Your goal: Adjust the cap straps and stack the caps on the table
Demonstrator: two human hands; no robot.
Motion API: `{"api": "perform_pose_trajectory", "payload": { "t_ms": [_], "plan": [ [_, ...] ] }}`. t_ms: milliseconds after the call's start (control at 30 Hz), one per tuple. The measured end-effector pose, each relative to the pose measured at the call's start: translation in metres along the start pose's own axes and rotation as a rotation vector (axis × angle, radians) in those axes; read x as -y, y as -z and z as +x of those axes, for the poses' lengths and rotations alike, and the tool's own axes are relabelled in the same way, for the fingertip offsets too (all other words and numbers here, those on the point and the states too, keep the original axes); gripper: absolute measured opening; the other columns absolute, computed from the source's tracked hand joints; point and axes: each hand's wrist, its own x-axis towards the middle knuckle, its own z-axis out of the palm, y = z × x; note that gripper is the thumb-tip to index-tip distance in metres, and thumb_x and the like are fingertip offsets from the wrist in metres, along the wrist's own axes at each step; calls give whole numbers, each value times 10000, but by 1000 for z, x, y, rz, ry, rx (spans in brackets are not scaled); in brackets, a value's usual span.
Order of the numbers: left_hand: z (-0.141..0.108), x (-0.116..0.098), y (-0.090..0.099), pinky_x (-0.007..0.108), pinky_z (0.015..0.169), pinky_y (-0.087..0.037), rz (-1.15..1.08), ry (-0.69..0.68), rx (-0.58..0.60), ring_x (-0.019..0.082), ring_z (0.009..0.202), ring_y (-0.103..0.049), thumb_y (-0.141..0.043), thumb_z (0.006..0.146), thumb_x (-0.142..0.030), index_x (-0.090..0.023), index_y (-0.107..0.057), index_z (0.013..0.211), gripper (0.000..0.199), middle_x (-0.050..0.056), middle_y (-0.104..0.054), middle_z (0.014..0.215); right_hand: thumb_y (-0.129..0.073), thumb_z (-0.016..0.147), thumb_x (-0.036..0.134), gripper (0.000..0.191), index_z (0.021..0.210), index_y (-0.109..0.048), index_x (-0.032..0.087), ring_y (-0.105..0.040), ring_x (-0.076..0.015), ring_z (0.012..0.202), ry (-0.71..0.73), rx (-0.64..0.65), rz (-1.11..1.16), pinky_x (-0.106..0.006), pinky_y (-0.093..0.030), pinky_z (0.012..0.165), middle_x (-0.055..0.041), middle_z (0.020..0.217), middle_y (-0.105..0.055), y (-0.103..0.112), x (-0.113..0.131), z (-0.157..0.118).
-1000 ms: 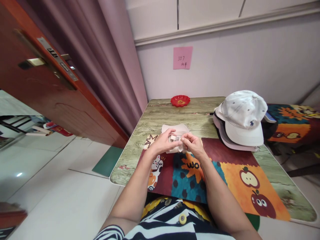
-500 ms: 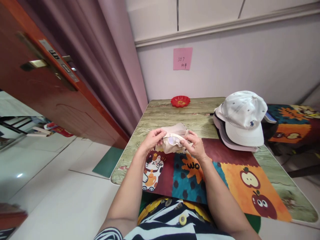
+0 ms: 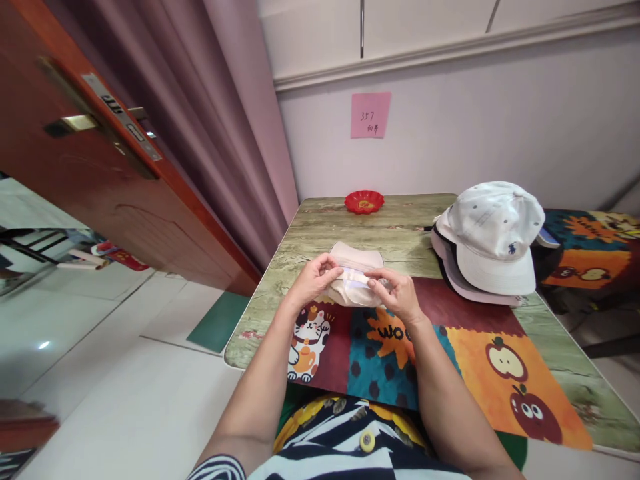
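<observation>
A pale pink-beige cap (image 3: 356, 255) lies over the patterned mat, its brim pointing away from me and its inside partly showing. My left hand (image 3: 316, 280) pinches the inner band at the cap's left side between thumb and fingers. On the right side, my right hand (image 3: 397, 291) has its thumb and fingers closed on the same band. A whitish-lilac strip shows inside the cap between the two hands. To the right, a white cap (image 3: 493, 233) with a small dark blue emblem sits on top of a stack of other caps.
A red scalloped dish (image 3: 365, 202) stands at the back of the wood-patterned table (image 3: 320, 227). The colourful mat (image 3: 505, 400) covers the near side. A wooden door (image 3: 125, 193) and a mauve curtain (image 3: 235, 100) are at left. A pink note (image 3: 371, 115) hangs on the wall.
The cap has been turned and flattened, so its brim now points straight away and its inner band shows more. Both hands keep hold of it. The view has shifted slightly.
</observation>
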Motion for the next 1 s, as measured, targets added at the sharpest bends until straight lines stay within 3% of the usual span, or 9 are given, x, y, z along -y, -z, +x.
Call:
{"api": "perform_pose_trajectory", "payload": {
  "t_ms": [100, 233, 333, 467, 567, 800, 1000],
  "plan": [
    [-4, 1, -7, 198, 584, -382, 46, -24, 9, 78, 619, -461, -687, 848, -465, -168, -600, 892, 313, -30, -562, 801, -667, 883, 444, 238, 928, -795, 249, -731, -281, 886, -24, 43, 79, -376, -536, 827, -70, 960, -798, -5, 10, 1],
    [-5, -2, -15, 209, 571, -385, 86, -15, 43, 91, 614, -468, -713, 827, -445, -173, -643, 1005, 333, -18, -600, 827, -662, 885, 423, 240, 853, -784, 219, -692, -223, 720, -138, 53, 211, -313, -514, 686, -52, 791, -768, -10, 9, 1],
    [-5, -3, -17, 225, 595, -420, 176, -72, 35, 106, 645, -511, -791, 748, -339, -185, -644, 1112, 422, 3, -644, 908, -648, 876, 420, 258, 795, -748, 197, -617, -173, 623, -228, 51, 319, -275, -469, 598, -29, 701, -710, -11, 3, 2],
    [-6, -3, -18, 304, 833, -509, 418, -307, -56, 200, 981, -644, -725, 791, -212, -220, -649, 1145, 362, 71, -668, 1193, -641, 860, 432, 263, 865, -749, 192, -557, -144, 578, -292, 36, 427, -256, -441, 558, 2, 652, -643, -12, 0, 3],
    [-7, -4, -18, 340, 953, -498, 589, -414, -61, 233, 1154, -632, -641, 875, -210, -229, -673, 1086, 214, 87, -673, 1226, -699, 814, 463, 281, 870, -758, 194, -566, -151, 612, -302, 3, 463, -262, -454, 571, -9, 685, -660, -14, 2, 3],
    [-8, -8, -23, 324, 879, -500, 838, -431, -38, 227, 1054, -665, -559, 897, -158, -221, -659, 1083, 220, 77, -717, 1102, -757, 754, 511, 327, 796, -747, 187, -497, -124, 548, -373, 2, 517, -252, -417, 525, -1, 640, -624, -15, 3, 3],
    [-14, -16, -26, 317, 847, -491, 763, -408, -72, 211, 926, -668, -588, 885, -183, -220, -672, 1052, 191, 62, -719, 1025, -750, 766, 514, 334, 777, -724, 181, -474, -118, 541, -362, 10, 513, -251, -389, 526, 8, 621, -593, -16, 4, 3]
  ]
}}
